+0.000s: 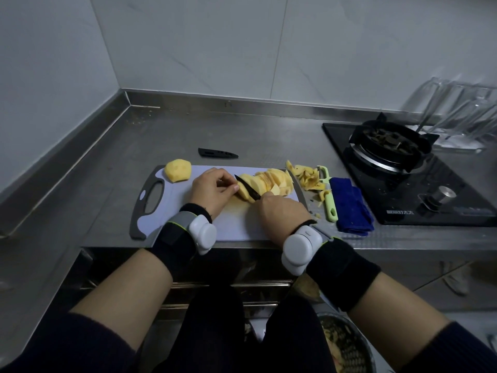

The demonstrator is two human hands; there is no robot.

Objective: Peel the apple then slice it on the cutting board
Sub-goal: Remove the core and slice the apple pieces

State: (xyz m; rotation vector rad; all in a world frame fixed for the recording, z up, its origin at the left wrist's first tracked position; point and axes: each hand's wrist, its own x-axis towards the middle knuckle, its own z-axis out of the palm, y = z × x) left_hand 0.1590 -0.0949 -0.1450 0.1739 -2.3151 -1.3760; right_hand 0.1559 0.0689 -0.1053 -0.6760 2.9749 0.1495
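A pale cutting board (231, 224) with a grey handle lies on the steel counter. On its middle sits a peeled apple piece (246, 191), with a row of cut slices (274, 181) behind it. My left hand (212, 191) pins the piece from the left with curled fingers. My right hand (282, 208) grips a black-bladed knife (247, 188), whose blade is set into the piece. Another peeled apple chunk (178, 170) rests at the board's far left corner.
Apple peels (306, 177) and a green peeler (329, 196) lie right of the board, beside a folded blue cloth (351, 208). A black knife sheath (217, 152) lies behind. A gas hob (398, 168) stands at the right. A bowl of scraps (347, 345) is below.
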